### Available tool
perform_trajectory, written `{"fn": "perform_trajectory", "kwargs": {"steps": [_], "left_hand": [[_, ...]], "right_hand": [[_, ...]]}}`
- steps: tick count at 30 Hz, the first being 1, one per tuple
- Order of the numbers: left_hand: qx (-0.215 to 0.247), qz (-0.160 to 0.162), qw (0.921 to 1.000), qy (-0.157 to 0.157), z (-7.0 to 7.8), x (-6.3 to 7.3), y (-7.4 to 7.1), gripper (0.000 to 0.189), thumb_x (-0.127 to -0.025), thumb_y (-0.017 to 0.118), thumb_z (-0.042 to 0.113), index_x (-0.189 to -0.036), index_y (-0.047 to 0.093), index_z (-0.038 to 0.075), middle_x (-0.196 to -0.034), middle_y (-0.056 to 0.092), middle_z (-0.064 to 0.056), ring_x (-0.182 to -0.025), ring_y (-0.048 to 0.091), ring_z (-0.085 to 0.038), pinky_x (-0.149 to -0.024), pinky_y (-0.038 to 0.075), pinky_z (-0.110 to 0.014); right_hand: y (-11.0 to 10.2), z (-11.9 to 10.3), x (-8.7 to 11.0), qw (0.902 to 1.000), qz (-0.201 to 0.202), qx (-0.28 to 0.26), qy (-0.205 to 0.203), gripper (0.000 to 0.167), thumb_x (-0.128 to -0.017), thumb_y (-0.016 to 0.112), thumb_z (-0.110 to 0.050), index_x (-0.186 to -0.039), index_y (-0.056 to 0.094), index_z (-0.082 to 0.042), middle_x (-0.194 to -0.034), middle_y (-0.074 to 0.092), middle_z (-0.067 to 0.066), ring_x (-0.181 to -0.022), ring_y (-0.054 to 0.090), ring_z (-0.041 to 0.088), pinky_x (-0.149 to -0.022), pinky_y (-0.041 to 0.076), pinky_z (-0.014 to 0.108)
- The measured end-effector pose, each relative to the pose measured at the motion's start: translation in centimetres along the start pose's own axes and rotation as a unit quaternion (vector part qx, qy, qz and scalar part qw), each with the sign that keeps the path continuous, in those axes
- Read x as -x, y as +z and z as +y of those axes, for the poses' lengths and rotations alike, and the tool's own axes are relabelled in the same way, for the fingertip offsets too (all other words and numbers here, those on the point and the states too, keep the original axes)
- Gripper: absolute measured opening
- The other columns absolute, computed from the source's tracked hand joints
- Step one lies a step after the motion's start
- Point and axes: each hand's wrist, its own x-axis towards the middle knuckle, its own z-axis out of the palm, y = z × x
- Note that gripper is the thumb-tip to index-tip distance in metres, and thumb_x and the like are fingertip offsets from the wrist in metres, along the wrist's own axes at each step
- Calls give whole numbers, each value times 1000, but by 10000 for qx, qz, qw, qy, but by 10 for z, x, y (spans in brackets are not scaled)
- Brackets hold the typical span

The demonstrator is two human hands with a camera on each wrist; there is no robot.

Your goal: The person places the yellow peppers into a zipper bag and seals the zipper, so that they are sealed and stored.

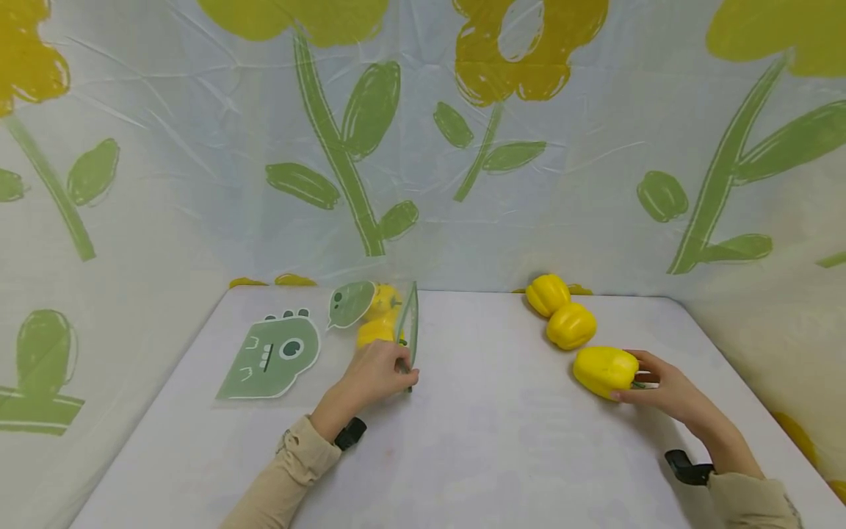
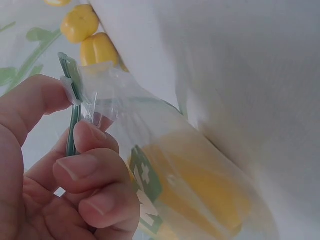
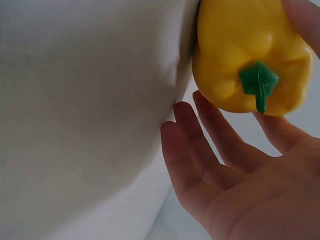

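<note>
On the left of the table lies a clear slider bag [image 1: 271, 360] printed with a green cartoon monster. Yellow bell peppers [image 1: 378, 330] show through its plastic near the mouth. My left hand [image 1: 377, 371] pinches the green zip edge [image 2: 74, 125] of that bag, with thumb and fingers close to the white slider [image 2: 68, 89]. Over at the right, my right hand [image 1: 674, 389] holds a yellow bell pepper [image 1: 601, 371] by its stem end, thumb on one side and fingers on the other. Its green stem [image 3: 259, 82] faces the palm in the right wrist view.
Two more yellow bell peppers, a farther one [image 1: 548, 295] and a nearer one [image 1: 571, 325], sit together beyond the held pepper. The white table [image 1: 476, 441] ends at a flower-printed curtain [image 1: 562, 220] behind and at both sides.
</note>
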Motion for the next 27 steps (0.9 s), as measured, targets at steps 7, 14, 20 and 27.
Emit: {"fn": "perform_trajectory", "kwargs": {"steps": [7,14,20,27], "left_hand": [[47,42,9999,90,0,0,0,19,-80,75,20,-65,65,18,-58,55,12,-48,41,-5,-48,36,-22],[58,53,10000,27,0,0,-1,18,-80,75,19,-65,66,17,-58,57,11,-50,44,-5,-49,38,-22],[78,69,9999,11,0,0,-1,18,-80,75,18,-65,66,17,-58,56,11,-49,43,-6,-48,37,-22],[68,36,10000,62,0,1,-1,18,-81,74,18,-65,65,17,-55,53,11,-48,42,-6,-48,36,-23]], "right_hand": [[4,1,-4,9999,117,51,-39,77,-88,73,-30,-145,34,6,-139,43,34,-118,48,50,-88,44,62],[1,-5,-5,9987,372,163,-295,71,-87,75,-29,-140,43,5,-131,52,29,-107,56,40,-81,48,45],[-13,-25,-6,9975,491,195,-475,70,-88,74,-31,-141,44,3,-129,55,23,-106,57,32,-80,46,41],[-29,-60,-13,9943,730,49,-771,64,-89,74,-28,-140,45,-1,-124,54,9,-96,55,1,-82,45,37]]}}
